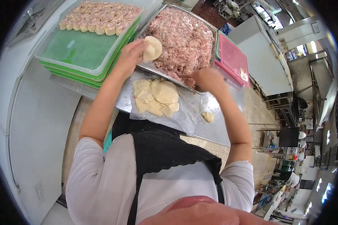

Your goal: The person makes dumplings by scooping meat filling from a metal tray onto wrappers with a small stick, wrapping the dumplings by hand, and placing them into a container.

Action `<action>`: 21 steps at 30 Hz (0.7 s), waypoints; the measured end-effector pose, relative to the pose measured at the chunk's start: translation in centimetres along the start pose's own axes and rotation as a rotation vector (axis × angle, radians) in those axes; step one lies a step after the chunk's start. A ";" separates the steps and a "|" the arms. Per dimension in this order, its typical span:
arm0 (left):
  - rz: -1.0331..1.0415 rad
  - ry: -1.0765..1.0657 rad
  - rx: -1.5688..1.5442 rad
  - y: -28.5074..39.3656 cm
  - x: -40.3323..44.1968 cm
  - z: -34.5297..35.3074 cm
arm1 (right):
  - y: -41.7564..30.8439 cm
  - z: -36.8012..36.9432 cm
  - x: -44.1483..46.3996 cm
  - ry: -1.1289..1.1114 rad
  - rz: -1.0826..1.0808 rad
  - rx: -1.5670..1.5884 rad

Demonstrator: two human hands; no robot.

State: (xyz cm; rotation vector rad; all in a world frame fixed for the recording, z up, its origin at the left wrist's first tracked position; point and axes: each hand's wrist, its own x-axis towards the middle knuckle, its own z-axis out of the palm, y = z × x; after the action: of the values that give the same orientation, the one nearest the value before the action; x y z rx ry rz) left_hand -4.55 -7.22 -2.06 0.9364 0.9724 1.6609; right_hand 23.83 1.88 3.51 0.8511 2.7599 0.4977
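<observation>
Between the fingers of my left hand (130,58) is a round, pale dough wrapper (153,49), held up by the near left edge of the metal tray (148,68). A large mound of ground meat (184,37) fills that tray. My right hand (209,80) is at the tray's near right corner, its fingers closed and low against the meat. A thin, dark sliver shows at its fingertips, too small to name. Below the tray, a stack of dough wrappers (163,93) lies on a plastic sheet (186,116). A small dough piece (207,117) rests to the right.
At the left stand stacked green-rimmed trays (69,77); rows of filled dumplings (97,17) occupy the top tray's far part. Red and green lids (233,60) lie right of the meat. A white chest (261,56) stands beyond. Several people work far off at the right.
</observation>
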 end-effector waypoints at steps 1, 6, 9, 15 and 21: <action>-0.052 0.007 -0.276 -0.1 0.1 -0.3 | -2.0 -1.2 0.1 -0.131 0.127 0.179; -0.039 0.096 -0.276 0.0 -0.1 1.1 | -2.5 0.3 -2.3 0.031 0.164 0.406; 0.091 0.192 -0.202 -0.6 0.5 1.9 | -1.4 1.0 -3.0 0.087 0.137 0.784; -0.084 0.155 -0.626 -0.5 1.3 7.0 | -0.7 -2.0 -2.3 0.266 0.425 1.605; -0.033 0.080 -0.896 0.9 2.6 11.9 | -2.8 0.2 -0.5 0.521 0.280 1.194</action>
State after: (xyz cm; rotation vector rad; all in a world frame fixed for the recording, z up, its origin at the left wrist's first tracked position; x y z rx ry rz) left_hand 5.30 -2.84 3.71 0.2445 0.2064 1.8428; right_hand 22.86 -0.60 2.35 1.4727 3.2900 -1.2176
